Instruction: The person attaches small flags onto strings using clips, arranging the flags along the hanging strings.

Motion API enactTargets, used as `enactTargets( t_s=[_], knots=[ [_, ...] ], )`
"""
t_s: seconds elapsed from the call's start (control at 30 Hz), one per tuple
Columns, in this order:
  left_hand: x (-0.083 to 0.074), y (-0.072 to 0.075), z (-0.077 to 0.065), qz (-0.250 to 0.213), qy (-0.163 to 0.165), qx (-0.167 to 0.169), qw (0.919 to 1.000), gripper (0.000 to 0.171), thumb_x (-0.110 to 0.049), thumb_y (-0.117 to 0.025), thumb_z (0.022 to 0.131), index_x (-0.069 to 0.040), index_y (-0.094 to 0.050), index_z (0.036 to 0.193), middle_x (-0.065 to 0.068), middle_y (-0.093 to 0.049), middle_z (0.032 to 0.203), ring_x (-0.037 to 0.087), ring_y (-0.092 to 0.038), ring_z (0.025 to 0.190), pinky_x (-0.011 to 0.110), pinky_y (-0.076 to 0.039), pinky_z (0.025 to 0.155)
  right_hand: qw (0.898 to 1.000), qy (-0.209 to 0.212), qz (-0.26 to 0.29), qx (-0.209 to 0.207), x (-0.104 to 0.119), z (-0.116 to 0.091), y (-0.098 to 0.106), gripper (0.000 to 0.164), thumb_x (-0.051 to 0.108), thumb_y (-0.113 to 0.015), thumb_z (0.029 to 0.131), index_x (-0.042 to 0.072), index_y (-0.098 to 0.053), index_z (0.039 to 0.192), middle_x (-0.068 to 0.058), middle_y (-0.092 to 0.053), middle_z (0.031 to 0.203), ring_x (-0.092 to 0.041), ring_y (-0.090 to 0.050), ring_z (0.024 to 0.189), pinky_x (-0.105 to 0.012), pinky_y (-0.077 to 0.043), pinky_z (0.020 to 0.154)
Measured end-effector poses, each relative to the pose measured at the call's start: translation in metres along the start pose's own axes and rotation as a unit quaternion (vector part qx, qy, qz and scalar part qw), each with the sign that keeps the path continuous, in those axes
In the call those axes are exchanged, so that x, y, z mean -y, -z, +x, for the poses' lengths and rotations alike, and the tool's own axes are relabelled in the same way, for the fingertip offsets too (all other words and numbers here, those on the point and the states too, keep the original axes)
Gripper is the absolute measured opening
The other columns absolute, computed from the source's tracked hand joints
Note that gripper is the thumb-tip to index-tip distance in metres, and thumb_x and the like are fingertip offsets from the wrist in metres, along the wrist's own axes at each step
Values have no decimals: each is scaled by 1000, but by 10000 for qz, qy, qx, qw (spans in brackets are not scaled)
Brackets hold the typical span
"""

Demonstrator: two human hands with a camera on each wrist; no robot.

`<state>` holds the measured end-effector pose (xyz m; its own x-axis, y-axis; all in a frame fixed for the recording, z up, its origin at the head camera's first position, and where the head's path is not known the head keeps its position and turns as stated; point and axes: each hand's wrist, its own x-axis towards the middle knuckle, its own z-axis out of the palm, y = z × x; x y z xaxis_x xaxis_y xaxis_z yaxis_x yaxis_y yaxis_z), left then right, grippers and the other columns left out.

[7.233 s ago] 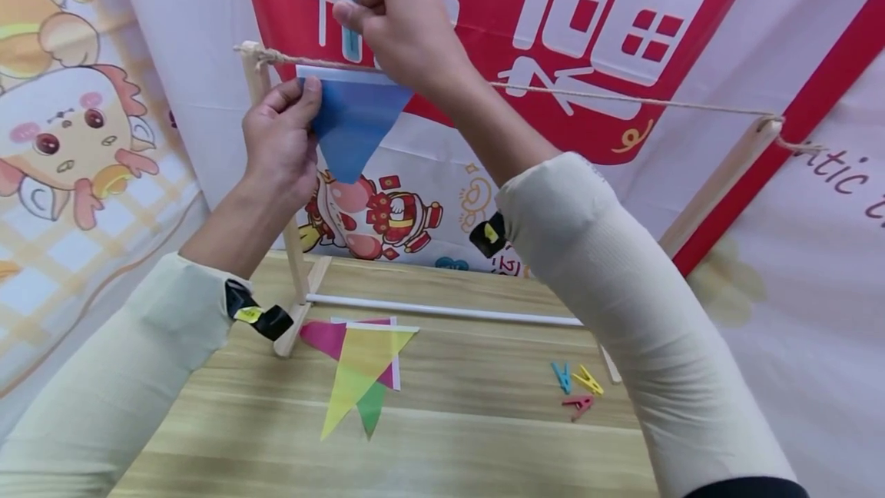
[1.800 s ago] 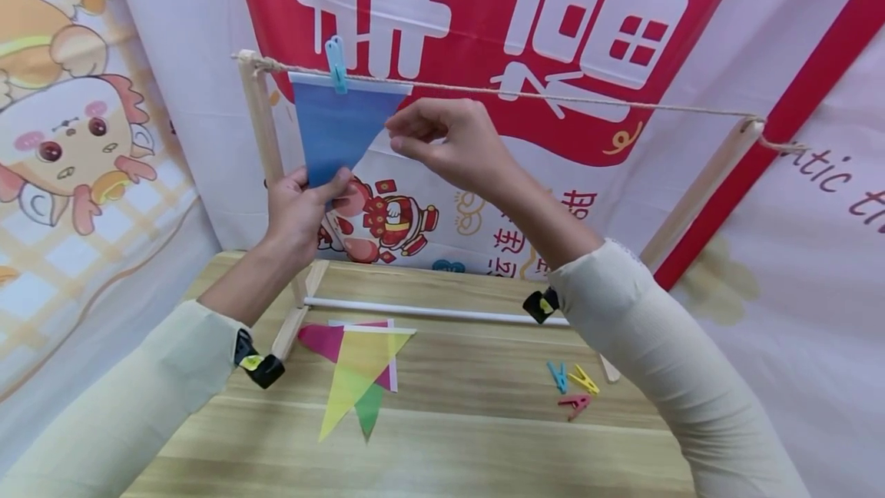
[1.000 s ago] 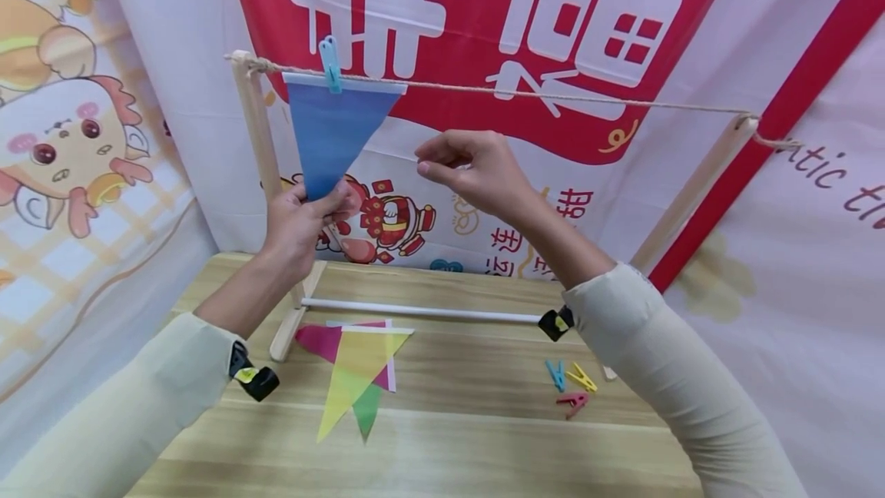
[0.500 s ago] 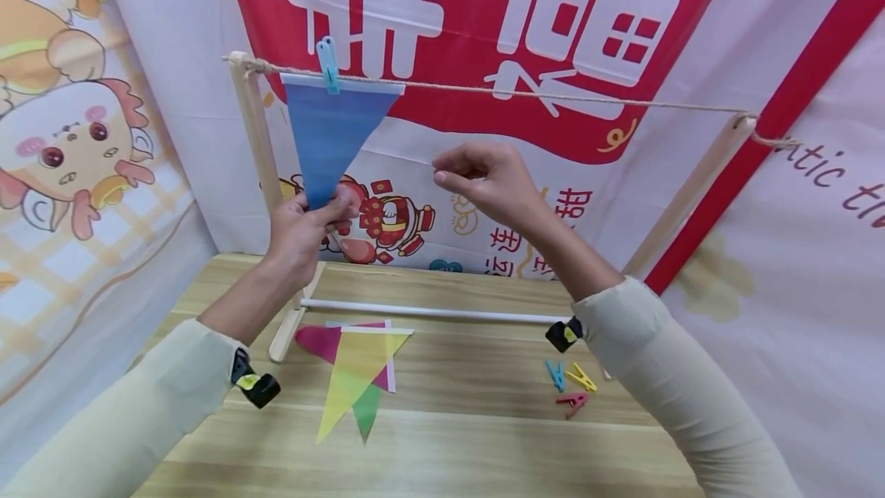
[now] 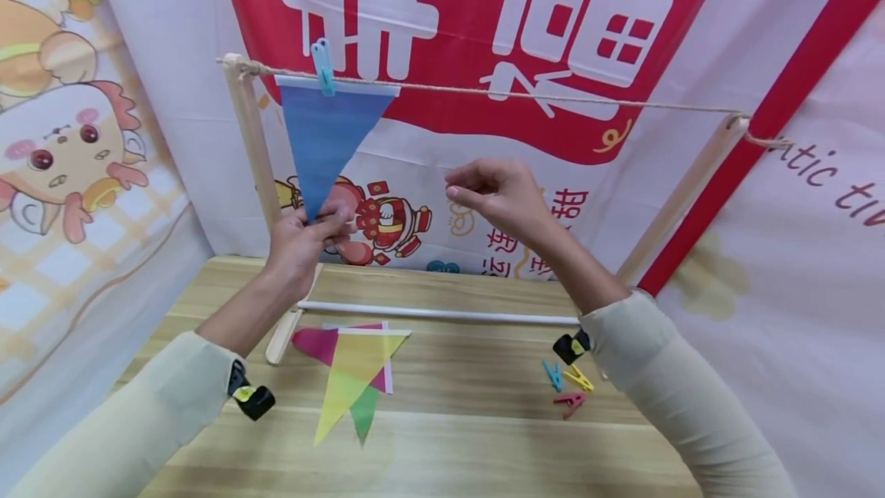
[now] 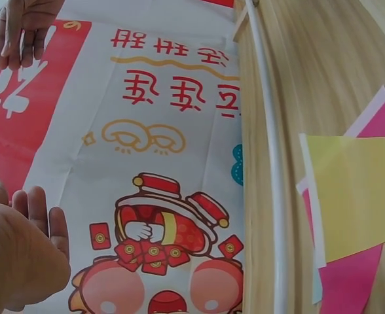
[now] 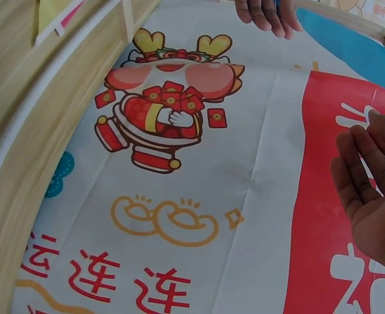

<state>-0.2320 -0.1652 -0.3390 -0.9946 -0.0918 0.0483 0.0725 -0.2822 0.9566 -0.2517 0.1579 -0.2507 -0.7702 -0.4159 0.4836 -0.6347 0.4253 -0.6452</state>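
Observation:
A blue pennant (image 5: pixel 328 137) hangs from the string (image 5: pixel 484 89) near its left end, held by a light blue clothespin (image 5: pixel 322 68) at its white top edge. My left hand (image 5: pixel 297 248) is at the pennant's lower tip, which lies between thumb and fingers; the thumb hides its very end. My right hand (image 5: pixel 505 194) is in the air right of the pennant, fingers loosely bent, holding nothing. In the right wrist view part of the blue pennant (image 7: pixel 349 39) shows beside the left hand's fingers (image 7: pixel 268 16).
On the wooden table (image 5: pixel 449 436) lie overlapping yellow (image 5: pixel 356 367), magenta (image 5: pixel 318 343) and green (image 5: pixel 364 410) pennants. Blue (image 5: pixel 553 375), yellow (image 5: pixel 578 379) and red (image 5: pixel 570 403) clothespins lie at the right. A white rod (image 5: pixel 435 313) runs between the wooden posts (image 5: pixel 250 148).
The blue clothespin, earlier in my right hand, now sits on the string and pennant. My left hand has slid down to the pennant's tip. My right hand has moved down and right.

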Motion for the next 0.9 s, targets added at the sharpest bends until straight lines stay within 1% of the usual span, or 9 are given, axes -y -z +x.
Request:
enactTargets(
  t_s=[0.13, 0.2, 0.33, 0.43, 0.53, 0.6, 0.7, 0.77, 0.9],
  knots=[
    [5, 4, -1, -60, 62, 63, 9999, 25, -27, -83, 103, -9, -77, 119, -6, -84, 98, 9, -85, 93, 22, -68, 86, 9999, -67, 18, 78, -6, -5, -2, 25, 23, -83, 106, 10, -84, 127, -7, -85, 118, -24, -79, 97, -21, -64, 81],
    [7, 5, -1, -81, 66, 106, 9999, 27, -27, -84, 103, -8, -76, 121, -5, -85, 100, 10, -86, 93, 23, -68, 88, 9999, -105, 2, 93, -9, -9, -2, 25, 22, -83, 106, 9, -84, 127, -7, -85, 117, -22, -78, 95, -20, -63, 80],
    [12, 5, -1, -32, 114, 137, 9998, 25, -26, -84, 102, -9, -78, 119, -3, -85, 101, 10, -86, 94, 24, -69, 91, 9998, -197, 12, 84, -15, -16, -2, 26, 21, -83, 105, 6, -84, 127, -9, -86, 118, -23, -77, 93, -20, -63, 78],
    [15, 5, -2, 83, 178, 104, 9998, 25, -27, -84, 103, -9, -78, 119, -4, -85, 101, 9, -85, 94, 24, -68, 94, 9995, -321, 4, 65, -20, -21, -3, 27, 23, -84, 105, 8, -84, 127, -8, -86, 118, -23, -77, 92, -21, -63, 77],
    [17, 5, -3, 201, 212, 135, 9995, 25, -28, -83, 104, -10, -78, 121, -6, -85, 101, 8, -84, 93, 25, -68, 96, 9988, -485, -6, 41, -23, -27, -4, 27, 27, -84, 105, 12, -85, 127, -5, -85, 117, -24, -75, 91, -23, -63, 75],
    [19, 6, -4, 235, 243, 162, 9993, 27, -27, -82, 104, -9, -78, 124, -8, -85, 99, 8, -84, 90, 24, -68, 95, 9982, -593, 26, 32, -24, -29, -5, 25, 27, -85, 105, 14, -85, 126, -5, -84, 116, -25, -74, 91, -23, -62, 74],
    [20, 6, -4, 272, 284, 195, 9990, 29, -25, -81, 106, -6, -77, 128, -9, -86, 97, 7, -83, 86, 22, -68, 91, 9980, -634, 52, 26, -27, -33, -5, 24, 25, -84, 105, 11, -85, 125, -7, -85, 114, -28, -74, 91, -23, -62, 75],
    [20, 6, -5, 275, 306, 199, 9990, 27, -23, -80, 106, -7, -77, 127, -8, -86, 97, 6, -83, 85, 21, -68, 89, 9978, -659, 106, 35, -29, -35, -6, 24, 23, -84, 105, 8, -85, 124, -9, -85, 115, -30, -75, 91, -22, -62, 75],
    [23, 6, -5, 356, 342, 188, 9986, 19, -23, -80, 107, -13, -79, 122, -8, -86, 98, 6, -83, 86, 23, -68, 93, 9970, -766, 103, 52, -32, -41, -5, 26, 23, -85, 105, 7, -85, 125, -10, -86, 115, -32, -76, 92, -21, -62, 76]
  ],
)
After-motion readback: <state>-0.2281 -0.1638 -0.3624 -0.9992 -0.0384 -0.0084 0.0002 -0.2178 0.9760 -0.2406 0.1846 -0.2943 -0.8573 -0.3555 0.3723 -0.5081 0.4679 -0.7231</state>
